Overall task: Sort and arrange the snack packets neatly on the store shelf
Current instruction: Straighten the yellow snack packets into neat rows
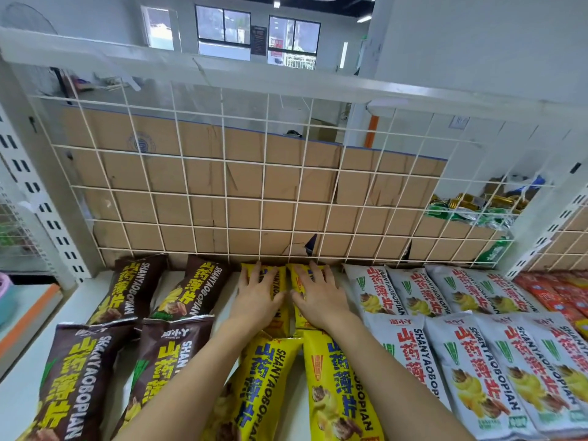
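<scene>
Front packets (pixel 337 393) run off-frame; left hand (pixel 257 297), right hand (pixel 318 297) half-hide rear yellow packets (pixel 278 276).

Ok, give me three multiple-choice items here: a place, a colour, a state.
1. The yellow packets lie: A) between the brown packets and white packets; B) left of the brown; C) on the floor.
2. The far-right packets are: A) green; B) red; C) black.
3. The left hand and right hand: A) grip one brown packet; B) are raised in the air; C) lie flat on the rear yellow packets.
Key: 1A, brown at left, white at right; 2B, red row beyond the white; 3C, straight fingers on yellow.
</scene>
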`<move>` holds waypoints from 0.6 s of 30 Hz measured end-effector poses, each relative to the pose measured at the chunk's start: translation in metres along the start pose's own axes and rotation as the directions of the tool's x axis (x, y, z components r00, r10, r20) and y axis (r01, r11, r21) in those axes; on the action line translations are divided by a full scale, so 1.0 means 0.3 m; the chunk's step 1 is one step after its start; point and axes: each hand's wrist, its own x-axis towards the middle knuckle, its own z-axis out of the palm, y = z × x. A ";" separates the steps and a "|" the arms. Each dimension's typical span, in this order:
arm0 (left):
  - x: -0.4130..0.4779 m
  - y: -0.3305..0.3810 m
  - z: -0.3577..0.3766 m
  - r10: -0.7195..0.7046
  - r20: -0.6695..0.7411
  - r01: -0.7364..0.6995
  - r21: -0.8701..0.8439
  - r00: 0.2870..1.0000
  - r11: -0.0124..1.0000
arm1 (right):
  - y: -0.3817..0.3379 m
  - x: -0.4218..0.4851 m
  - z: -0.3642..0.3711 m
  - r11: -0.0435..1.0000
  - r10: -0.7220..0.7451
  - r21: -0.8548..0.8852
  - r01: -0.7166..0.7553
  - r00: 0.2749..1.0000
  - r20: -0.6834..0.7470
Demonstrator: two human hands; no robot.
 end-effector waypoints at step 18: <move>-0.282 0.000 -0.102 0.151 -0.089 -0.165 -0.185 0.985 0.969 | 0.038 -0.388 -0.048 0.972 -0.028 0.223 0.072 0.981 -0.194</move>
